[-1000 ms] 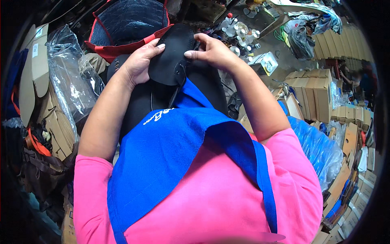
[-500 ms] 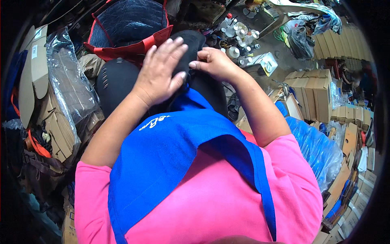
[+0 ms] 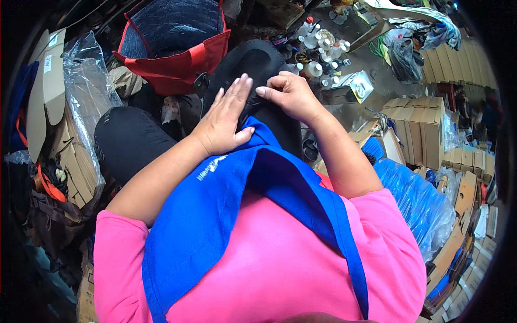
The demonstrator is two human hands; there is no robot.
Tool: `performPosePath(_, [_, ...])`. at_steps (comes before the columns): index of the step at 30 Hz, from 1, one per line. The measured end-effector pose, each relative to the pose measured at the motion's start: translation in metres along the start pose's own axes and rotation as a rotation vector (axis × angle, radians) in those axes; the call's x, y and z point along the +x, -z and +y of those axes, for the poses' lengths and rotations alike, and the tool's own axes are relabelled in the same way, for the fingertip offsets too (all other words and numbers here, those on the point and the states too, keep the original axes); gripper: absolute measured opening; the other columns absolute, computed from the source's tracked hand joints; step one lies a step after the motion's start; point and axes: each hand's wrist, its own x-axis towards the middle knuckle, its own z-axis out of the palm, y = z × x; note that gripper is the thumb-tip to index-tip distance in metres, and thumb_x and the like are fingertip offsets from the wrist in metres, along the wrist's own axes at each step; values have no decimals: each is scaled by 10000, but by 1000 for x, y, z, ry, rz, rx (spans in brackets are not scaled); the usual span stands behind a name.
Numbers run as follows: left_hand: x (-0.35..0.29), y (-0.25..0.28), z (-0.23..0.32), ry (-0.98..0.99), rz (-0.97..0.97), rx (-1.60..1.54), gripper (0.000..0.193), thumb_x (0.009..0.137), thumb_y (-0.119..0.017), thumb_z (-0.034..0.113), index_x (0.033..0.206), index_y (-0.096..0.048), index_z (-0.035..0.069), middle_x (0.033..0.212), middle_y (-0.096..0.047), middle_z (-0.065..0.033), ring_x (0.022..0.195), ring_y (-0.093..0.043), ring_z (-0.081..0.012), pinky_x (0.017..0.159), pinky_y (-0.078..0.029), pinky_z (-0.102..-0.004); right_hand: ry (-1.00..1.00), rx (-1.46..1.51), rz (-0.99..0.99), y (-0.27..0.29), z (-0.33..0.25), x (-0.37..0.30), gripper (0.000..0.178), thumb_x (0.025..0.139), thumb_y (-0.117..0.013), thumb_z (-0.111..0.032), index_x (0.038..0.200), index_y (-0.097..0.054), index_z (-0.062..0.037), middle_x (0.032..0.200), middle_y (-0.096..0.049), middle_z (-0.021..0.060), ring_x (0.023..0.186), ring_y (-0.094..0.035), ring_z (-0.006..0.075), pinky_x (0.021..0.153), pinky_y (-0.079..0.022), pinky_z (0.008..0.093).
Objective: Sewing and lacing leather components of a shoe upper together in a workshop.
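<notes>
From where I stand: a dark rounded piece (image 3: 261, 53) seems to rest on the R knee, b/w the red bag (image 3: 186, 64) and the bottles (image 3: 313, 70). Black on black trousers (image 3: 132, 137), so its edges are hard to make out. L hand (image 3: 222, 121) is flat, fingers out, holding nothing, nr the piece's lower L side. R hand (image 3: 293, 98) is curled, thumb close to forefinger by its lower R edge; can't tell if it's pinching anything. Hands apart. Piece looks light, bendy, prob. not fragile, maybe a bit slick; best held by the rim.
</notes>
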Motion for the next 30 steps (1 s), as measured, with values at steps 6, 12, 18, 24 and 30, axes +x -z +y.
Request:
performPosePath(6, [-10, -7, -4, 42, 49, -3, 1075, 725, -678, 250, 1519, 17, 44, 1571, -58, -238, 1460, -82, -393, 1148, -136, -556, -74, 207, -11, -5, -7, 9, 275, 798, -776, -287, 834, -720, -20, 728, -623, 30, 677, -569, 100, 611, -461, 266])
performPosePath(12, [-19, 29, 13, 186, -118, 542, 1073, 688, -679, 437, 1500, -132, -1, 1542, -228, -210, 1444, -210, -323, 1153, -72, -589, -204, 379, -110, -14, -14, 24, 281, 807, -775, -300, 817, -723, -24, 696, -635, -19, 637, -533, 51, 590, -454, 245])
performPosePath(18, [-15, 29, 18, 216, -107, 552, 1089, 682, -643, 516, 1501, -144, 0, 1551, -224, -187, 1462, -159, -289, 1121, 7, -653, -144, 150, -159, -11, -17, 43, 280, 813, -766, -298, 741, -701, -35, 609, -587, -43, 562, -479, 33, 510, -397, 239])
performPosePath(24, [-22, 45, 13, 253, -153, 531, 1057, 689, -650, 463, 1497, -159, -11, 1556, -199, -207, 1473, -98, -313, 1104, 12, -674, -7, 183, -171, -20, -18, 54, 197, 827, -752, -233, 857, -693, -47, 637, -551, -54, 603, -477, 32, 528, -381, 235])
performPosePath(30, [-8, 81, -14, -121, 285, 42, 391, 753, -618, -11, 1124, -671, 100, 1235, -601, -107, 1163, -556, -293, 967, -451, -345, 240, 59, 246, -22, -15, 5, 423, 702, -816, -312, 1032, -658, -100, 1016, -584, 111, 974, -582, 255, 838, -495, 373])
